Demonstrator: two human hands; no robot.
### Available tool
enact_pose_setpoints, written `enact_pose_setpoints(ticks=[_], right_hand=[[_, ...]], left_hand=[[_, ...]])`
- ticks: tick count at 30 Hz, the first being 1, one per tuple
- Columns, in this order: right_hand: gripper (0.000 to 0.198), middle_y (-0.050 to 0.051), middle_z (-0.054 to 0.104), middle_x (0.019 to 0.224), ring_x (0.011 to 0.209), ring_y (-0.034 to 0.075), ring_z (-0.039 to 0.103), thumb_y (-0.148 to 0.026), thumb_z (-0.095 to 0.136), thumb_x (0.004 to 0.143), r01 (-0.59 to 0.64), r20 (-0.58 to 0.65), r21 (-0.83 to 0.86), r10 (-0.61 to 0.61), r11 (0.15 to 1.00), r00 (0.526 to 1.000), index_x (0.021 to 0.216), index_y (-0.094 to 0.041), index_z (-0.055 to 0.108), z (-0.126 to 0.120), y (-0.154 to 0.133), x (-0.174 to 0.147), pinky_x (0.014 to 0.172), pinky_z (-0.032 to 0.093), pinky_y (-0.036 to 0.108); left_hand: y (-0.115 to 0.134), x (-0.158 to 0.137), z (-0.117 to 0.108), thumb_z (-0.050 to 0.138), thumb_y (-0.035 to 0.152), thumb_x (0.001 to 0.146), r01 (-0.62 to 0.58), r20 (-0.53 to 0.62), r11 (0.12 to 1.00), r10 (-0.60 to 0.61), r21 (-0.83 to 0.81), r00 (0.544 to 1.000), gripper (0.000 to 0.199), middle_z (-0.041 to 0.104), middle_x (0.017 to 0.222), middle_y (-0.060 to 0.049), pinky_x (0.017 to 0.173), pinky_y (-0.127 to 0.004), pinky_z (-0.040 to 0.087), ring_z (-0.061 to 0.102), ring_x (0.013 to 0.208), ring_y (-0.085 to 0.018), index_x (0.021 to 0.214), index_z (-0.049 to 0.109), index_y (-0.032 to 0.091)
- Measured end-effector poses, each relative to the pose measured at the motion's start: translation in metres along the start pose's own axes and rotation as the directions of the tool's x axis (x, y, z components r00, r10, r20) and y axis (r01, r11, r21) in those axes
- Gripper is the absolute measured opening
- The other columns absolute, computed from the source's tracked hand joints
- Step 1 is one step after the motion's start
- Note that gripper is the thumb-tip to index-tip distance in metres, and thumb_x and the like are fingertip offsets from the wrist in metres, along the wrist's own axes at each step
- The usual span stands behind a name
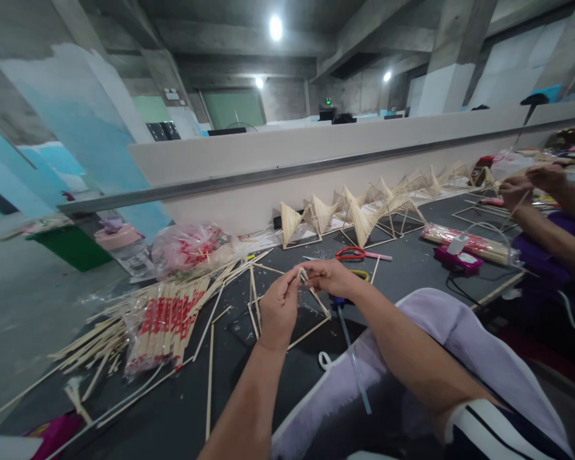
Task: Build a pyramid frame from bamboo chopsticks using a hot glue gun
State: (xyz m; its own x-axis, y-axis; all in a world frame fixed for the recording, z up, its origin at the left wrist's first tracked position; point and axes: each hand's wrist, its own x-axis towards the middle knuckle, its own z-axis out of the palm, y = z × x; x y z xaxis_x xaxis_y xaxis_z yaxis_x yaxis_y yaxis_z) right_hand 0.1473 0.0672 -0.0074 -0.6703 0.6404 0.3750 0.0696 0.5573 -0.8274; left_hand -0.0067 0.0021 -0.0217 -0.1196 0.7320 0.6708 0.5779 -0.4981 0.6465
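Observation:
My left hand (278, 310) and my right hand (331, 278) meet over the dark table, fingertips pinched around the pale top joint of a wooden stick frame (309, 331). The frame's thin sticks spread below my hands onto the tabletop, partly hidden by my fingers. Under my right wrist is a blue tool (338, 301), mostly covered, with a clear glue stick (354, 358) running from it toward my lap. Just beyond my hands lie red-handled scissors (349, 253) and a yellow handle (363, 275).
A row of finished stick models (359, 217) lines the partition. On the left are loose sticks (91, 332), wrapped chopsticks (165, 322), a plastic bag (191, 248) and a bottle (127, 249). At right are a stick bundle (469, 243), a magenta power block (457, 259) and another person's hands (517, 191).

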Motion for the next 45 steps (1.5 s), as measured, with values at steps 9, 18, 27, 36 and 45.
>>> enact_pose_setpoints(ticks=[9,18,27,36,45], right_hand=[[0.043,-0.004,0.057,0.065,0.053,0.008,0.050,-0.014,0.052,0.075,-0.022,-0.017,0.010,0.022,1.000,1.000,0.118,-0.021,0.053,0.0007,0.0056,-0.0006,0.055,0.045,0.020],[0.038,-0.005,0.054,0.061,0.051,0.008,0.050,-0.015,0.053,0.075,0.001,-0.011,0.009,-0.001,1.000,1.000,0.113,-0.019,0.055,0.0003,0.0061,-0.0003,0.054,0.043,0.019],[0.037,-0.005,0.055,0.062,0.051,0.008,0.050,-0.015,0.053,0.076,0.008,-0.010,0.001,-0.008,1.000,1.000,0.112,-0.019,0.055,0.0003,0.0050,-0.0008,0.054,0.042,0.019],[0.040,-0.005,0.054,0.064,0.053,0.008,0.050,-0.016,0.052,0.077,0.000,-0.003,0.000,0.000,1.000,1.000,0.117,-0.022,0.053,-0.0002,0.0079,-0.0012,0.056,0.042,0.019],[0.041,-0.005,0.052,0.061,0.052,0.008,0.050,-0.016,0.052,0.077,0.001,-0.009,0.001,-0.001,1.000,1.000,0.118,-0.022,0.052,-0.0001,0.0073,-0.0020,0.054,0.042,0.019]], left_hand=[[0.0002,-0.0007,0.0009,0.051,0.028,0.081,0.006,-0.003,1.000,-0.006,0.001,1.000,0.027,0.067,0.099,-0.006,0.078,-0.032,0.052,0.063,0.085,-0.017,0.105,0.062,0.020],[0.0022,-0.0013,0.0009,0.051,0.028,0.081,-0.033,-0.007,0.999,0.034,0.034,0.999,0.026,0.066,0.099,-0.005,0.080,-0.032,0.050,0.062,0.088,-0.017,0.103,0.063,0.021],[0.0026,-0.0011,0.0010,0.052,0.027,0.081,-0.041,-0.008,0.998,0.041,0.039,0.999,0.026,0.066,0.099,-0.005,0.078,-0.031,0.050,0.063,0.086,-0.016,0.104,0.062,0.020],[0.0024,-0.0012,0.0014,0.052,0.027,0.081,-0.052,-0.009,0.998,0.052,0.036,0.999,0.026,0.066,0.099,-0.005,0.079,-0.032,0.050,0.062,0.087,-0.017,0.104,0.062,0.020],[0.0037,-0.0007,0.0014,0.053,0.026,0.081,-0.053,-0.010,0.998,0.053,0.023,0.999,0.025,0.066,0.099,-0.005,0.081,-0.031,0.050,0.062,0.087,-0.016,0.103,0.062,0.020]])
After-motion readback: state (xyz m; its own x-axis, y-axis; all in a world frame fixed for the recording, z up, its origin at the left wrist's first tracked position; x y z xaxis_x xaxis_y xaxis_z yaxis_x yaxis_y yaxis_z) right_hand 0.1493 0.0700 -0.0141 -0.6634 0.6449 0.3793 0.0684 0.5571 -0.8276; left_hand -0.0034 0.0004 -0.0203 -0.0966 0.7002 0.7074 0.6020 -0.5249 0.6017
